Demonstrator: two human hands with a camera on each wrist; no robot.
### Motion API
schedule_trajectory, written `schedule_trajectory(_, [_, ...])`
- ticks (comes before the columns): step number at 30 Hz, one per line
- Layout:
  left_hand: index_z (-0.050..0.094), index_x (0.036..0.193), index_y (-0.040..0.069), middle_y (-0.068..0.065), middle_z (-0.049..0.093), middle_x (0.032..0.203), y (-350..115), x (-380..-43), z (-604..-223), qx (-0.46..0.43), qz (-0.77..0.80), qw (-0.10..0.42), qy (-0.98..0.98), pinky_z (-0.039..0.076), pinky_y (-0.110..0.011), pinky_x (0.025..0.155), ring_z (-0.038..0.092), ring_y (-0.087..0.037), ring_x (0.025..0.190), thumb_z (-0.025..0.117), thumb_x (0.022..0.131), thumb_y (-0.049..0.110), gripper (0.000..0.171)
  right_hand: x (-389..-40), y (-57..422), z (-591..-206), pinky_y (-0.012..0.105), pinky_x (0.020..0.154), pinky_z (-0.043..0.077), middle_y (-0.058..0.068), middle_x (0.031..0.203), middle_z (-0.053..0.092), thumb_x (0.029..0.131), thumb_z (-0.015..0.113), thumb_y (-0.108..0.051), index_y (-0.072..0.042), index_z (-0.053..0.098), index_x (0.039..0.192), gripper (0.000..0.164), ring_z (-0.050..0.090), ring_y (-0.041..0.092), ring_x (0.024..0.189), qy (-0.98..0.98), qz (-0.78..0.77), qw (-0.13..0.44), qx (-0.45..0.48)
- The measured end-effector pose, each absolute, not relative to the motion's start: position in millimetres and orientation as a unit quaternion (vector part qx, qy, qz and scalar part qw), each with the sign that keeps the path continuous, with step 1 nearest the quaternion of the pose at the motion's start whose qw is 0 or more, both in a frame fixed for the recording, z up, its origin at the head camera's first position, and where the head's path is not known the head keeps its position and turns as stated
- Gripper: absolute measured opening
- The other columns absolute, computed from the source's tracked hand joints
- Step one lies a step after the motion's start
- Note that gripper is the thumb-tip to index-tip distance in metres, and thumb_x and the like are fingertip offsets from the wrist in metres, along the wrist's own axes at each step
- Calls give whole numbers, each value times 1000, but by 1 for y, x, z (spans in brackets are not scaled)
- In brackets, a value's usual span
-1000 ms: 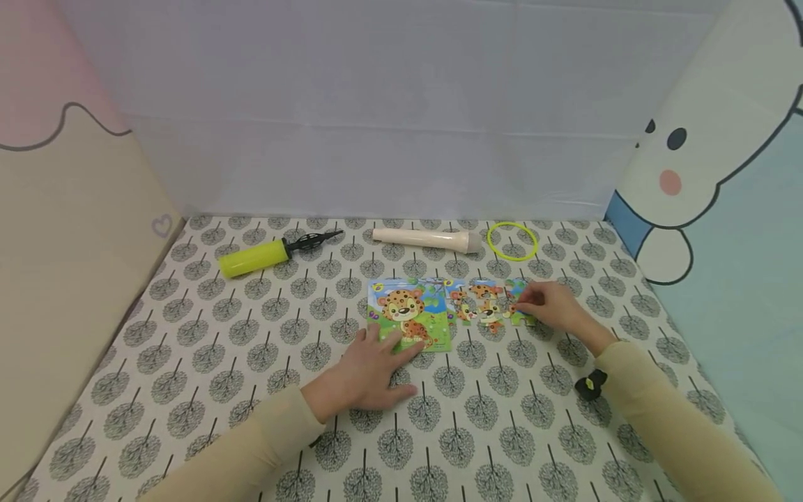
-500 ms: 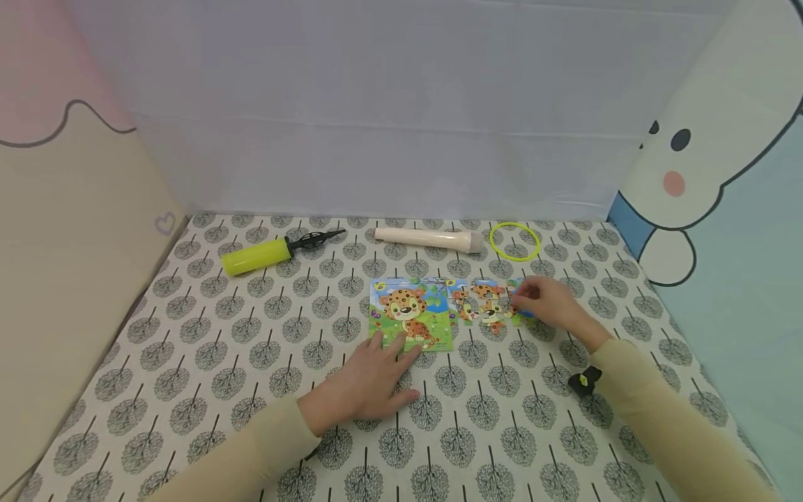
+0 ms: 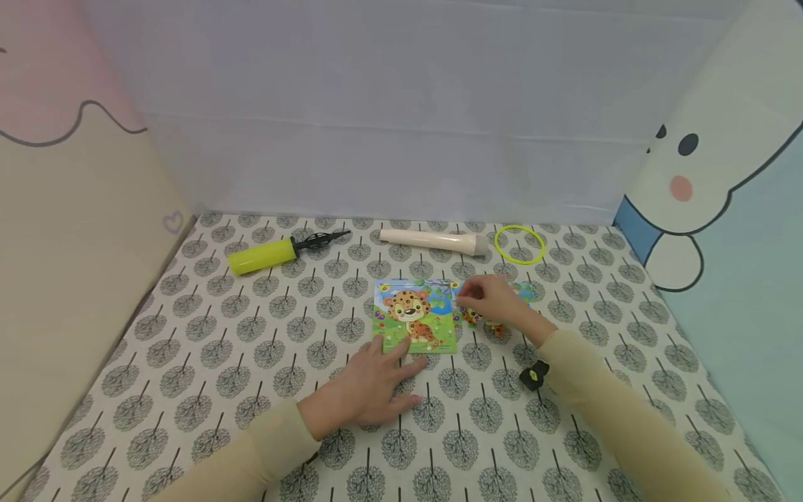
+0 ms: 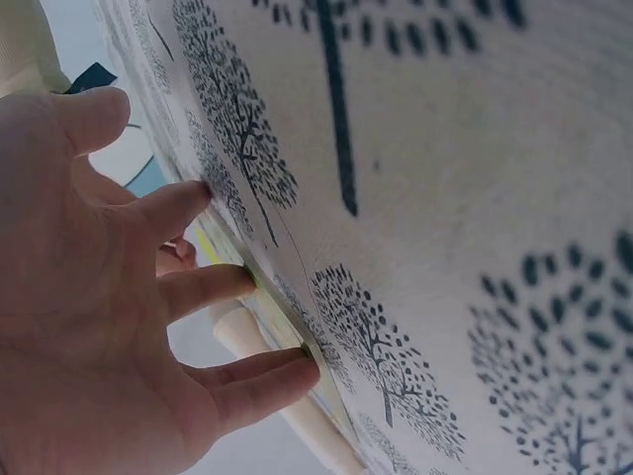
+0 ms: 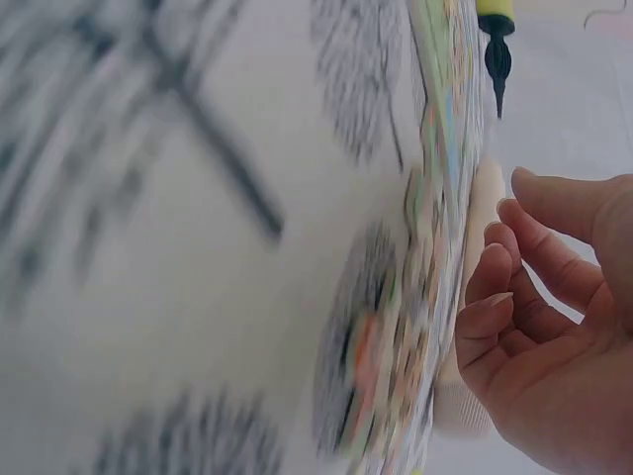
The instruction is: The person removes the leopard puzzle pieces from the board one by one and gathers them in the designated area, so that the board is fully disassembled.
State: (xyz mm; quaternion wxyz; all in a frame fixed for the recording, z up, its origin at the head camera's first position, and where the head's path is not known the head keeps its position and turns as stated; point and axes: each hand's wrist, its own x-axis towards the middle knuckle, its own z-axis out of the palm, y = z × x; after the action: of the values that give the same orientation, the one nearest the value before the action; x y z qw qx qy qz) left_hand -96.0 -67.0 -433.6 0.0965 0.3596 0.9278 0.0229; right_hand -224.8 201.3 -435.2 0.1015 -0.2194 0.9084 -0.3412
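A square picture board (image 3: 415, 315) with a spotted leopard cub lies flat on the cloth in the head view. My left hand (image 3: 378, 383) rests at its lower edge, fingers spread and fairly straight; in the left wrist view its fingertips (image 4: 287, 378) meet the board's edge. Just right of the board lie several loose jigsaw pieces (image 3: 495, 328), partly covered by my right hand (image 3: 495, 298). That hand hovers over the leftmost pieces, thumb near the index finger. The right wrist view shows its fingers (image 5: 485, 327) loosely curled, with nothing visible between them.
Along the back lie a yellow-green hand pump (image 3: 263, 256) with a black nozzle, a pale microphone-shaped tube (image 3: 429, 240) and a yellow-green ring (image 3: 519, 261). Tree-patterned cloth (image 3: 251, 446) covers the table, with a pale curtain (image 3: 376, 167) behind it.
My right hand has moved left from the rightmost loose pieces to those beside the board. My left hand has slid slightly down to the board's lower edge and stays spread.
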Motion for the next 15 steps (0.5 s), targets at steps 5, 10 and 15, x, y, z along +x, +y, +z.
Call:
schedule_trajectory(5, [30, 150, 34, -12, 20, 155, -68, -93, -432, 359, 17, 103, 927, 36, -58, 99, 30, -52, 127, 33, 93, 66, 65, -225, 172, -440, 32, 63, 49, -5, 81, 62, 91, 68, -20, -12, 69, 92, 8, 57, 12, 69, 905, -330, 120, -242])
schedule_trajectory(10, [27, 151, 36, -10, 16, 157, -69, -89, -432, 361, -3, 101, 927, 33, -60, 101, 24, -55, 129, 30, 92, 68, 66, -228, 149, -444, 28, 69, 52, -5, 85, 65, 90, 69, -19, -10, 72, 96, 11, 60, 9, 75, 896, -334, 133, -260])
schedule_trajectory(15, [24, 151, 37, -7, 13, 158, -70, -86, -432, 360, -13, 106, 927, 32, -60, 101, 20, -57, 130, 28, 92, 69, 67, -228, 131, -446, 26, 74, 52, -5, 90, 67, 90, 69, -19, -10, 73, 100, 14, 61, 8, 80, 889, -346, 158, -254])
